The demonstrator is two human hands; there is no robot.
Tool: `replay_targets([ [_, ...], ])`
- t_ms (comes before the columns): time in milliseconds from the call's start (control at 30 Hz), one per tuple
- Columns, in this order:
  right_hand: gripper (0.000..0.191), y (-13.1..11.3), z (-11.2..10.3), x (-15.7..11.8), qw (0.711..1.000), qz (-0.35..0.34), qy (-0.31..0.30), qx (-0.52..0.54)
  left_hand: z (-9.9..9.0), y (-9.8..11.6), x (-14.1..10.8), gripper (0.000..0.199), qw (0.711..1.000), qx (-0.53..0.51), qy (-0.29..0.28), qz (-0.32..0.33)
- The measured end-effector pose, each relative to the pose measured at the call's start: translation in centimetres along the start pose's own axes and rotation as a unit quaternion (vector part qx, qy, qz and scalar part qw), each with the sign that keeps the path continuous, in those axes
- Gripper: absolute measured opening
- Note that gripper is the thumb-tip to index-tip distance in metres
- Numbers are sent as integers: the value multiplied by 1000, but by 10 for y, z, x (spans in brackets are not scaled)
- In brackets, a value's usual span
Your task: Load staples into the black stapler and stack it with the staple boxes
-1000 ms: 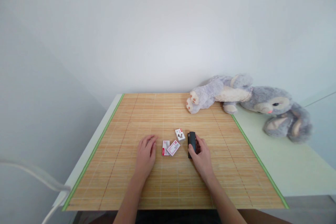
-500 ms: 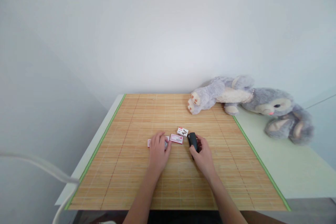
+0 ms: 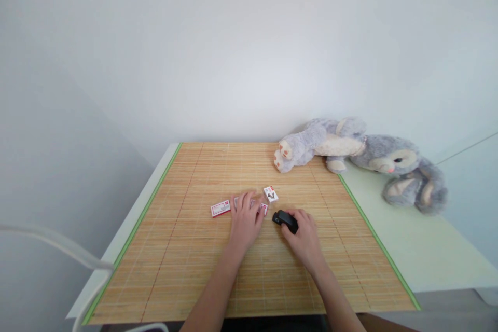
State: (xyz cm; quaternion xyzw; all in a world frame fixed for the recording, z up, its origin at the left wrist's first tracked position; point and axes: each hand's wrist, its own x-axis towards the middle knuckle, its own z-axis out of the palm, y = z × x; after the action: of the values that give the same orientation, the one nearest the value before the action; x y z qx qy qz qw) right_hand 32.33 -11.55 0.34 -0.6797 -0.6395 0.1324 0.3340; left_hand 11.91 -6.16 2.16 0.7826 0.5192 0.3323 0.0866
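Head view: my two hands at work on a slatted bamboo mat (image 3: 202, 264) with green side edging, laid over a white tabletop (image 3: 420, 249). My right hand (image 3: 305, 233) grasps a black stapler (image 3: 287, 221), its thumb along the near side and its fingers curled over the far side; the exposed end of the stapler points left, toward the small boxes. My left hand (image 3: 246, 218) lies palm down with its fingers bent and spread over a partly hidden red-and-white box (image 3: 264, 209), whose right end shows beside my thumb; whether these fingers grip the box or merely rest on it, I cannot tell. A second red-and-white box (image 3: 220, 208) lies flat just to the left of the same hand, set at a slight slant. A white box with a dark printed picture (image 3: 271, 194) sits beyond the thumb side of my left hand, farther from me than the stapler and apart from it. The print on all three is too small to read. At the far right, a grey plush rabbit (image 3: 336, 145) lies stretched out, its feet over the mat and its head and ears over the bare tabletop. At lower left, a white cable (image 3: 58, 241) passes in front of the table's corner. A pale wall (image 3: 241, 52) stands behind.
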Motion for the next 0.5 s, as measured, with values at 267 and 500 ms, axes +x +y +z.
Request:
replay_targets([
  [267, 30, -19, 9, 20, 996, -88, 0, -16, -18, 24, -65, 36, 995, -59, -75, 9],
  [500, 23, -47, 22, 28, 991, -112, -22, 70, -20, 32, -88, 54, 994, -15, -109, -29],
])
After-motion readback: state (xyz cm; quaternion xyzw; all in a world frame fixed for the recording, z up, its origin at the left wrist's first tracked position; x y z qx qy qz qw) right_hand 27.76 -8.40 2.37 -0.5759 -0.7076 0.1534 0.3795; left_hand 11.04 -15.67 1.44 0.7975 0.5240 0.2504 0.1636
